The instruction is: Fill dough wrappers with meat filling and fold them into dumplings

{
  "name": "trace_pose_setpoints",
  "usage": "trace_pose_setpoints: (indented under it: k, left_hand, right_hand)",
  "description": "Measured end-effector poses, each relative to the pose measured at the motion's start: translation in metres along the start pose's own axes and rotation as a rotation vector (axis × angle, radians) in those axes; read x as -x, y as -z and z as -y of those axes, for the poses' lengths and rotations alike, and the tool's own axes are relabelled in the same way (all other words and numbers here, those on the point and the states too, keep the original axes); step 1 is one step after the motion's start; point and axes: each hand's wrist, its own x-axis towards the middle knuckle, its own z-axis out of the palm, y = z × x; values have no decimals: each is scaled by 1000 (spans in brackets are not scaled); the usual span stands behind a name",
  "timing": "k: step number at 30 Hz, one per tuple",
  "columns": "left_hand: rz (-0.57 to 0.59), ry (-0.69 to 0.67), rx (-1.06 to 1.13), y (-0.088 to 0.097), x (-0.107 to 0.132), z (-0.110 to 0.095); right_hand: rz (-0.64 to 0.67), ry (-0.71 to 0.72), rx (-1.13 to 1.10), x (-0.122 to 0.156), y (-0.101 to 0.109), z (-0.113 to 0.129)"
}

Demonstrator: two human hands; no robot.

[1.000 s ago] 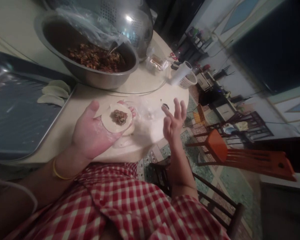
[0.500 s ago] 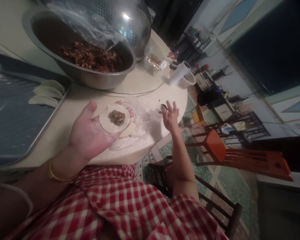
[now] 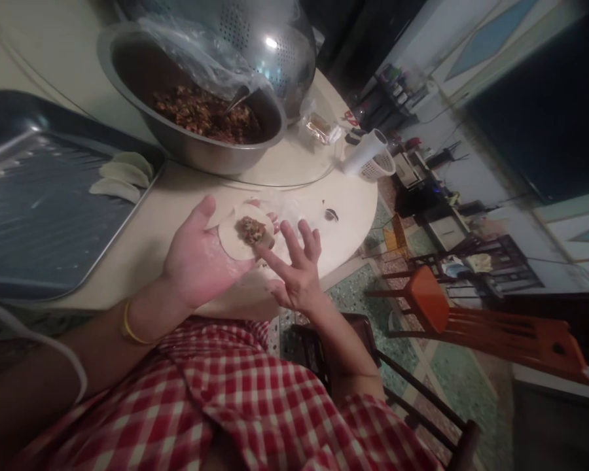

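Note:
My left hand (image 3: 196,258) is held palm up over the table edge, cradling a round dumpling wrapper (image 3: 235,239) with a lump of brown meat filling (image 3: 250,229) in its middle. My right hand (image 3: 297,271) is right beside it, fingers spread, with the index fingertip touching the wrapper's near right rim. It holds nothing. More wrappers lie on clear plastic (image 3: 294,212) just beyond both hands.
A steel bowl of filling (image 3: 191,140) with a spoon and plastic film stands behind, a colander (image 3: 269,46) beyond it. A dark tray (image 3: 39,216) at the left carries three folded dumplings (image 3: 120,176). A white roll (image 3: 363,152), an orange stool (image 3: 425,291) and a dark chair (image 3: 412,392) are to the right.
My right hand came back from the far table edge to the wrapper and now touches its rim. The left hand has kept the filled wrapper level.

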Motion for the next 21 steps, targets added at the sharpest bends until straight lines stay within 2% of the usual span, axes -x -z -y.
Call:
trace_pose_setpoints:
  k: [4, 9, 12, 15, 18, 21]
  left_hand:
    - [2, 19, 34, 0, 2, 2]
    - [39, 112, 61, -2, 4, 6]
    - [47, 146, 62, -1, 6, 8]
    - [111, 193, 35, 6, 6, 8]
    - [199, 202, 25, 16, 2, 8]
    - [239, 195, 34, 22, 0, 9]
  right_hand:
    - [22, 89, -18, -4, 0, 6]
    - [0, 210, -4, -21, 12, 16]
    - [81, 219, -25, -39, 24, 18]
    - [143, 223, -39, -56, 36, 16]
    - [222, 236, -55, -70, 44, 7]
    - [285, 297, -167, -81, 42, -8]
